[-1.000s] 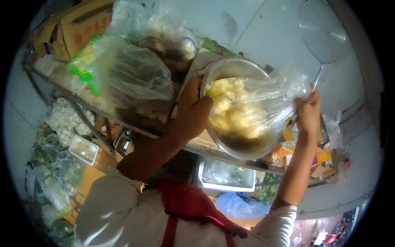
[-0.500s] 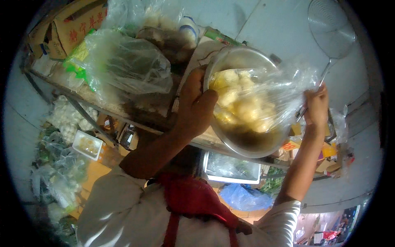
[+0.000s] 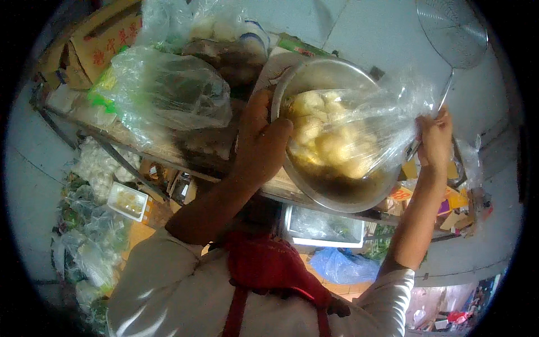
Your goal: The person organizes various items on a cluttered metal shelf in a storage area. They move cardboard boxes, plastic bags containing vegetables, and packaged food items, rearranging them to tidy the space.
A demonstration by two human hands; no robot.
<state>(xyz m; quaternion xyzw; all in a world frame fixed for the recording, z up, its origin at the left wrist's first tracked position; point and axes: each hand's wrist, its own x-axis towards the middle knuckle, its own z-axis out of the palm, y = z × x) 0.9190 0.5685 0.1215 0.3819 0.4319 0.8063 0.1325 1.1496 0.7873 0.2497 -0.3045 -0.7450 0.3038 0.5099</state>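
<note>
A round metal basin [image 3: 342, 205] stands tilted at the edge of the wooden shelf, and my left hand [image 3: 266, 143] grips its left rim with the thumb on the near side. Inside lie pale yellow, rounded lumps [image 3: 309, 128] that look like peeled potatoes. A clear plastic bag [image 3: 387, 121] covers at least some of them; whether all are in it I cannot tell. Its gathered upper end runs into my closed right hand [image 3: 435, 137]. The handle of a wire skimmer [image 3: 452, 36] passes through that same hand, its round mesh head standing out beyond at the upper right.
Left of the basin, a large clear plastic bag [image 3: 174, 92] lies on the wooden shelf, with a cardboard box [image 3: 106, 42] behind. Below are a white foam box [image 3: 325, 242], a blue plastic bag [image 3: 345, 265] and a small white tray [image 3: 128, 201]. A pale wall [image 3: 373, 28] rises behind.
Both hands keep their holds. The basin and left hand sit slightly further left and up in the picture, the right hand slightly right; the whole view has shifted a little. The pale lumps show more sharply.
</note>
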